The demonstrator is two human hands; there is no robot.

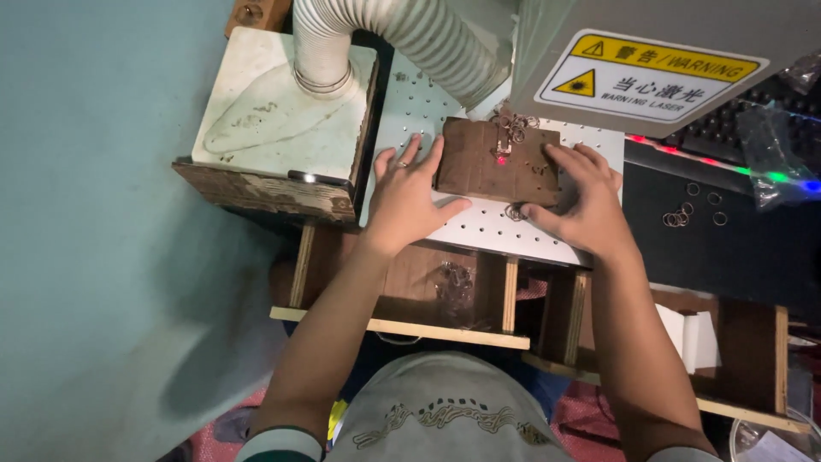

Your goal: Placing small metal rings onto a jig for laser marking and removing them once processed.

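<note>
hemmed in overhead by grey laser head point(599, 51) and ribbed hose point(410, 38); open perforated plate point(487, 227) in front; white box point(282, 111) blocking left.

We cannot make out the small metal piece point(503, 147) under the red dot on the wooden block point(496, 162); it is too tiny to tell its shape. The right hand point(581, 201) covers the block's right edge, and the left hand point(410, 197) hides its left corner. The grey machine head point(650, 51) is cut off by the top edge, and the clear bag point(774, 158) at right blurs into coloured lights.
</note>
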